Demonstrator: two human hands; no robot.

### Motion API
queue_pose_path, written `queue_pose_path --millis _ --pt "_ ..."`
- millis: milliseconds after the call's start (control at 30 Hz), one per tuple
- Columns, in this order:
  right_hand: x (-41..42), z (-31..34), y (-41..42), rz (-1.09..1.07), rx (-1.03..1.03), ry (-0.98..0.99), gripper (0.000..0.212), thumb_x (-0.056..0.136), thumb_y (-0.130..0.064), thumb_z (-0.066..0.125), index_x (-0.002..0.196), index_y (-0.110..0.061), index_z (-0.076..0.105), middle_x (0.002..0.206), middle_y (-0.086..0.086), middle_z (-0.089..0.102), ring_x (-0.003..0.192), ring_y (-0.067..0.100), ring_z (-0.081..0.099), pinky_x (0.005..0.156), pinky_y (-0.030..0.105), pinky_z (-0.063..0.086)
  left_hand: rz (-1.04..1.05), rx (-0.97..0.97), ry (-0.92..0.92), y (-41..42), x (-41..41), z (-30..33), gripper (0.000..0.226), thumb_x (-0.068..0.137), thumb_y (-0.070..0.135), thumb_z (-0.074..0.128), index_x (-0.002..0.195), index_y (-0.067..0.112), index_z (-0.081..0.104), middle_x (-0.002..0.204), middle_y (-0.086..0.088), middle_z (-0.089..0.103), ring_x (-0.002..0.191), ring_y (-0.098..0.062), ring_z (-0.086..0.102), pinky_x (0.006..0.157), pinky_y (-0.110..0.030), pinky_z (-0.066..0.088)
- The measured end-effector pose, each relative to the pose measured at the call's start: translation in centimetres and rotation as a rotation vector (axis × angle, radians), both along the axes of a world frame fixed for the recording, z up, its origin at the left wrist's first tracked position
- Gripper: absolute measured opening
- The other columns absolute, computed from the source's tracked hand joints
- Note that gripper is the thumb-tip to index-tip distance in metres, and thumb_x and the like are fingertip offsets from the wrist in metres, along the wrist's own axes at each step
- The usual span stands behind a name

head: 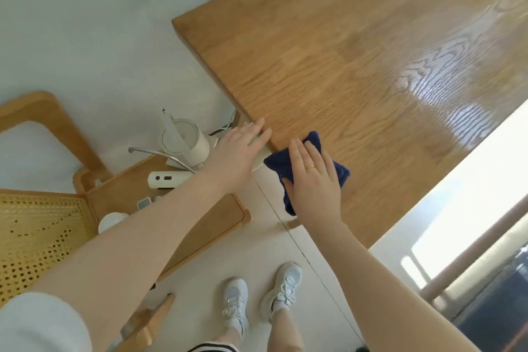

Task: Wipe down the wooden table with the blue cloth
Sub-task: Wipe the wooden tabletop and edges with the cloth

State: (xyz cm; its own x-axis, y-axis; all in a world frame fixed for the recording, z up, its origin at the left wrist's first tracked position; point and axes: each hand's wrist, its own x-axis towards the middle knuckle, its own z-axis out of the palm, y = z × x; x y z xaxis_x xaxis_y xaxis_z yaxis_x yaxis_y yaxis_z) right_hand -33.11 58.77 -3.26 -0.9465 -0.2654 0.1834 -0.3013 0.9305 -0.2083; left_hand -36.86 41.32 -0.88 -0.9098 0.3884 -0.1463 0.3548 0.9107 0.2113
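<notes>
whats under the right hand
The blue cloth, pressed flat by the right hand on the wooden table near its edge. The cloth's middle and the wood beneath it are covered.

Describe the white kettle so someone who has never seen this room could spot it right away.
Start at the big wooden table and look just off its near corner to the low wooden side table beside it. The kettle stands at that side table's far edge, just beyond the left hand. It is the tall round cream one with a spout; the white gadget next to it lies flat.
</notes>
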Motion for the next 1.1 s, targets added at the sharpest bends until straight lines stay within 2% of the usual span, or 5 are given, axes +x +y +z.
queue_pose_path --millis 167,367,567,767,1100 --pt "7.1 -0.9 4.0 -0.165 0.059 0.074 0.058 0.074 -0.010 0.075 0.128 -0.007 0.054 0.140 0.017 0.036 0.121 0.033 0.042 0.091 0.044 0.047 -0.065 -0.072 -0.064 0.4 0.0 0.6 0.075 0.090 0.006 0.044 0.149 0.030 0.005 0.156 -0.018 -0.008 0.144 -0.031 0.000 0.117 -0.040 0.008" --pt "4.9 -1.4 0.7 -0.235 0.114 0.130 0.058 0.072 -0.003 0.075 0.126 -0.002 0.054 0.126 0.019 0.057 0.119 0.035 0.052 0.095 0.043 0.045 -0.046 -0.082 -0.091 1.0 0.4 0.7 0.075 0.089 0.012 0.046 0.149 0.032 0.006 0.154 -0.020 -0.013 0.144 -0.033 -0.005 0.115 -0.042 0.010" --pt "5.5 -1.1 1.5 -0.215 0.180 0.048 0.070 0.075 -0.009 0.075 0.137 -0.007 0.042 0.139 0.014 0.048 0.128 0.031 0.045 0.103 0.043 0.038 -0.056 -0.094 -0.081 1.1 0.3 0.7 0.076 0.089 0.012 0.048 0.149 0.031 0.006 0.155 -0.020 -0.011 0.144 -0.033 -0.004 0.114 -0.042 0.012" --pt "9.4 -1.0 3.5 -0.274 0.226 0.012 0.079 0.068 0.003 0.075 0.137 -0.003 0.036 0.138 0.018 0.048 0.125 0.037 0.047 0.100 0.045 0.040 -0.053 -0.082 -0.069 0.9 0.6 0.5 0.075 0.091 0.013 0.046 0.149 0.030 0.001 0.154 -0.020 -0.015 0.143 -0.034 -0.009 0.115 -0.043 0.011" --pt "6.3 -0.6 2.5 -0.201 0.203 -0.050 0.062 0.084 -0.022 0.064 0.138 -0.005 0.039 0.141 0.015 0.045 0.129 0.032 0.043 0.105 0.045 0.036 -0.043 -0.092 -0.137 1.1 0.4 1.0 0.077 0.089 0.014 0.047 0.149 0.031 0.002 0.154 -0.020 -0.015 0.144 -0.033 -0.008 0.115 -0.043 0.010"
